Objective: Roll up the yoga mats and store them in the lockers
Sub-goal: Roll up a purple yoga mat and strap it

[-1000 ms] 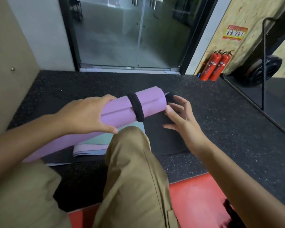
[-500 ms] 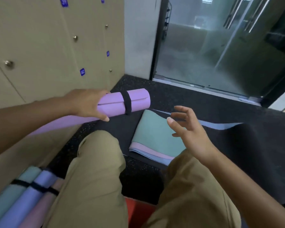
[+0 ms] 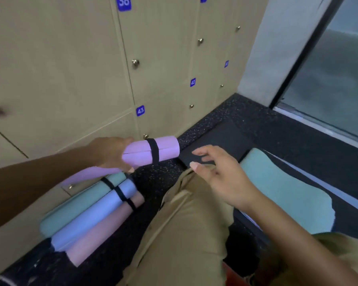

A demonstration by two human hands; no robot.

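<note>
My left hand (image 3: 110, 152) grips a rolled purple yoga mat (image 3: 151, 150) bound by a black strap, holding it above the floor close to the beige lockers (image 3: 74, 65). Three more rolled, strapped mats lie side by side on the floor below it: a green one (image 3: 85, 201), a blue one (image 3: 99, 213) and a pink one (image 3: 105, 228). My right hand (image 3: 217, 174) hovers over my knee with fingers spread, holding nothing. An unrolled stack of flat mats with a teal top (image 3: 285, 195) lies to its right.
The locker doors are closed, with small knobs and blue number tags such as 43 (image 3: 140, 110). A glass door (image 3: 335, 75) stands at the back right. A black mat (image 3: 215, 141) lies on the speckled rubber floor. My knees in khaki trousers (image 3: 184, 234) fill the foreground.
My view has swung left toward the lockers. My left hand carried the purple roll leftward over the three rolled mats. My right hand came off the roll's end and hangs free.
</note>
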